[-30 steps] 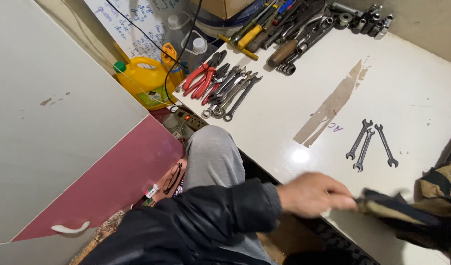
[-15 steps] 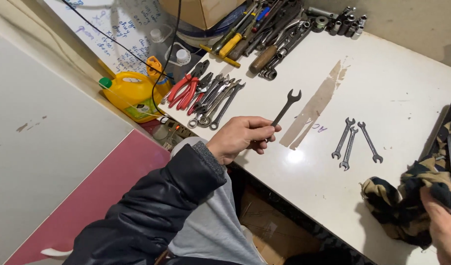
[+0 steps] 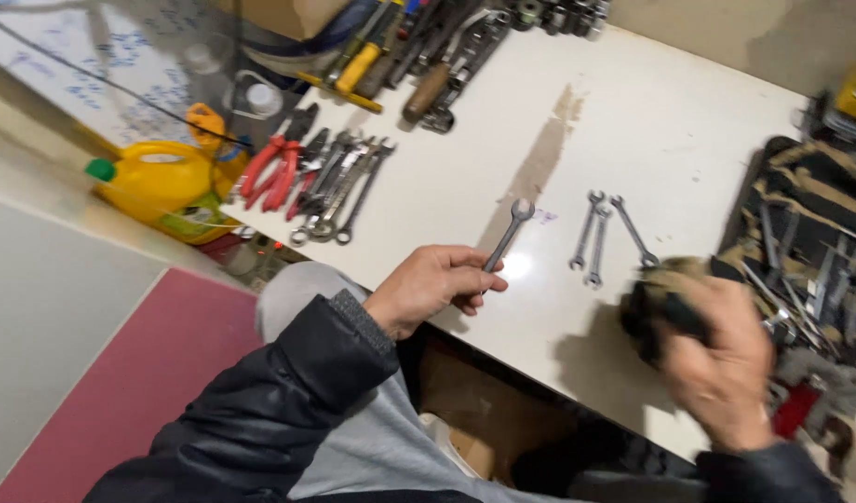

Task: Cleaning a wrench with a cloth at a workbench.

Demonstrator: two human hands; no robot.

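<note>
wrench pinched in the left hand, cloth bunched in the right

the left hand (image 3: 430,284) pinches a small steel wrench (image 3: 508,234) between thumb and fingers at its lower end, so the shaft slants up and away from the palm, its head raised above the white table (image 3: 688,140). the hand sits at the table's near edge, over the grey-trousered knee (image 3: 297,293).

the right hand (image 3: 721,359), blurred, is closed around a dark, bunched cloth (image 3: 653,303) over the near right part of the table. just beyond it lies an unrolled camouflage tool pouch (image 3: 805,233) with metal tools tucked in its pockets.

between the two hands, three small wrenches (image 3: 605,235) lie side by side on the tabletop, near the held wrench's head but apart from it. further back on the left, red-handled pliers (image 3: 271,169) lie beside a row of spanners (image 3: 344,182). along the far edge is a heap of screwdrivers and sockets (image 3: 428,56). a yellow jug (image 3: 158,182) with a green cap stands off the table to the left.
</note>
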